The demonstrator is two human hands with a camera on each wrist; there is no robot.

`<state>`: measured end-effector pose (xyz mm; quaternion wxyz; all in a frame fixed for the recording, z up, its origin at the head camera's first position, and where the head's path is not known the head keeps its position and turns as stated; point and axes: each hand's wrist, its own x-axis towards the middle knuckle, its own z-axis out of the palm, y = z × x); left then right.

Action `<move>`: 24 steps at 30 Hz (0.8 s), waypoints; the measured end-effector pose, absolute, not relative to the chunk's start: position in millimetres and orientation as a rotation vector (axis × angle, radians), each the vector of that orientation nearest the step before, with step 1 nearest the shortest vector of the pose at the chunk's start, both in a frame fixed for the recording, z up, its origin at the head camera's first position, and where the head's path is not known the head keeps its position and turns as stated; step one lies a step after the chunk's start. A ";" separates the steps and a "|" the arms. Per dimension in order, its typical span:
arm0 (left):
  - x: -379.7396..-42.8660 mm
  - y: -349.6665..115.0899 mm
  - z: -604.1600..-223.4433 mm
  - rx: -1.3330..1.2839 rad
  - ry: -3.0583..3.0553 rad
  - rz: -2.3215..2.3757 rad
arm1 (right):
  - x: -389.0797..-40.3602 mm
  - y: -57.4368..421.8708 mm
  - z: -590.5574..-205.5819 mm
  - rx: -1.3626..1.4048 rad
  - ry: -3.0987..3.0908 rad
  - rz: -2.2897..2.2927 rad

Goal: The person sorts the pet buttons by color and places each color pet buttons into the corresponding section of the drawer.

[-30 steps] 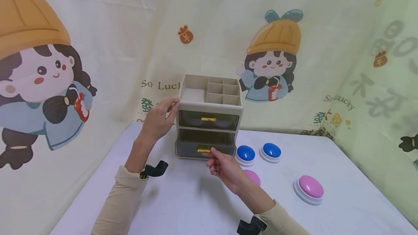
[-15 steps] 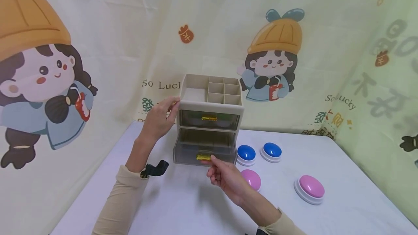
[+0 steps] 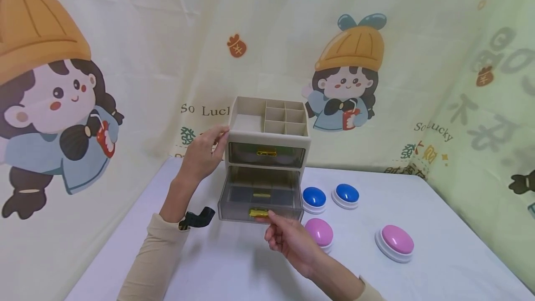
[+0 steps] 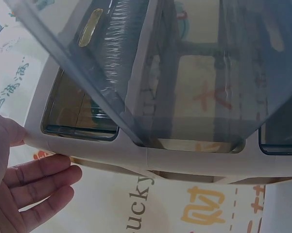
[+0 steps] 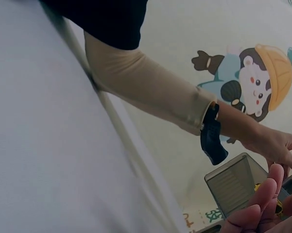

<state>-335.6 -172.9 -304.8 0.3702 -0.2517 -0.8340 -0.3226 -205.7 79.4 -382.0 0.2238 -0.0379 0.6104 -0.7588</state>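
Note:
A beige desktop drawer organizer (image 3: 269, 139) stands on the white table, with a divided tray on top. My left hand (image 3: 202, 152) holds its upper left corner, thumb and fingertips at the edge; the left wrist view shows the same hand (image 4: 36, 191) against the frame. The clear grey lower drawer (image 3: 234, 211) is pulled well out, and nothing is visible inside. My right hand (image 3: 290, 240) pinches that drawer's gold handle (image 3: 259, 212) between thumb and index finger. Above, the upper drawer (image 3: 246, 154) sits closed. Curled right fingers (image 5: 262, 199) partly cover the handle in the right wrist view.
Two blue push buttons (image 3: 314, 197) on white bases stand right of the organizer. One pink button (image 3: 319, 232) is close beside my right hand; another pink button (image 3: 398, 239) lies farther right. A printed curtain (image 3: 267, 68) hangs behind the table.
The lower drawer has slid out toward me, from slightly ajar to far open, with my right hand on its handle. My left hand has stayed on the organizer's corner.

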 end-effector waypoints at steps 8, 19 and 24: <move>-336.7 -173.4 -306.6 -0.655 -2.131 -0.830 | -201.9 80.6 -387.2 -0.112 1.663 -2.107; -336.3 -173.6 -306.8 -0.657 -2.132 -0.829 | -204.7 81.4 -393.5 -0.289 2.049 -1.837; -336.3 -173.6 -306.3 -0.662 -2.131 -0.828 | -202.8 84.2 -399.6 -0.521 2.322 -1.638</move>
